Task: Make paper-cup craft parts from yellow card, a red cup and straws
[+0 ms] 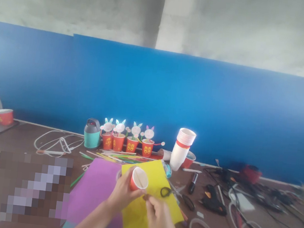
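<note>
1. Red paper cup with a white inside (139,179): it is gripped by the left hand (120,190), fingers wrapped round its left side, its mouth tipped toward the viewer, above the yellow paper sheet. A thin pale line shows inside; whether stick or seam, I cannot tell.
2. Right hand (158,213): its thumb and fingers are drawn together just beside the cup's lower rim; whether they pinch something small, I cannot tell.
3. Beneath the hands, the yellow paper sheet (139,222) overlaps a purple paper sheet (96,192).
4. Black-handled metal scissors (178,192) lie spread across the yellow sheet's right edge.
5. Beyond the sheets, thin multicoloured sticks (125,157) lie in a loose pile before four red paper cups bearing rabbit-faced figures (132,145).
6. A teal and grey container (92,140) stands left of these; a tall stack of white paper cups (179,155) stands to the right.
7. Farther right lie a black marker (192,183) and a black glue gun (215,200).
8. A blue partition (155,88) rises behind.
</note>
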A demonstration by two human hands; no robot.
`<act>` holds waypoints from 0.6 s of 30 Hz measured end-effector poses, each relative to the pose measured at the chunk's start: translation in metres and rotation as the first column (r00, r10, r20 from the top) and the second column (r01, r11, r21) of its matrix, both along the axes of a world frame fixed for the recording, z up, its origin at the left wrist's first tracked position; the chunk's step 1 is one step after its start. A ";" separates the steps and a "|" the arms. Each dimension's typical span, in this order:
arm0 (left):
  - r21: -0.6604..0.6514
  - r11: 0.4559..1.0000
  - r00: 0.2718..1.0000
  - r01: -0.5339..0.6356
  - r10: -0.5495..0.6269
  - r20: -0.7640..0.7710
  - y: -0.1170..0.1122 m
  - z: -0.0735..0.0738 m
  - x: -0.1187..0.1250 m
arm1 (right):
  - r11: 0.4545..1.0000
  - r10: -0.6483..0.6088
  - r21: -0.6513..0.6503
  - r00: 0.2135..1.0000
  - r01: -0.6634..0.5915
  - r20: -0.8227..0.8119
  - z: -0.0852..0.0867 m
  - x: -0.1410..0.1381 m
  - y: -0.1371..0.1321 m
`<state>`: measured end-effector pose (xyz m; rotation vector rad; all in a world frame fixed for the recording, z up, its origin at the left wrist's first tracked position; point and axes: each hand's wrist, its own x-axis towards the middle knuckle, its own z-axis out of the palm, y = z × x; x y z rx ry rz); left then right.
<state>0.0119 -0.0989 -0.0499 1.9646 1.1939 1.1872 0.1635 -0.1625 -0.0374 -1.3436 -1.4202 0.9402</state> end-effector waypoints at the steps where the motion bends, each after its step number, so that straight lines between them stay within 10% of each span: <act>1: -0.003 1.000 1.000 -0.004 0.004 -0.013 0.000 0.000 0.000 | 1.000 -0.013 0.028 1.000 0.013 0.010 0.000 -0.001 -0.001; 8: 0.007 0.997 0.987 0.072 -0.073 0.143 0.002 -0.005 0.001 | 0.843 0.045 -0.404 0.797 -0.354 -0.602 -0.004 0.015 0.005; 15: 0.015 1.000 1.000 0.015 -0.015 0.017 0.002 -0.005 0.002 | 1.000 -0.012 -0.008 0.999 0.012 -0.041 -0.002 -0.001 -0.002; 18: -0.006 0.999 0.998 0.033 -0.033 0.062 0.002 -0.003 0.001 | 0.985 0.049 -0.153 0.979 -0.080 -0.196 0.000 0.003 -0.002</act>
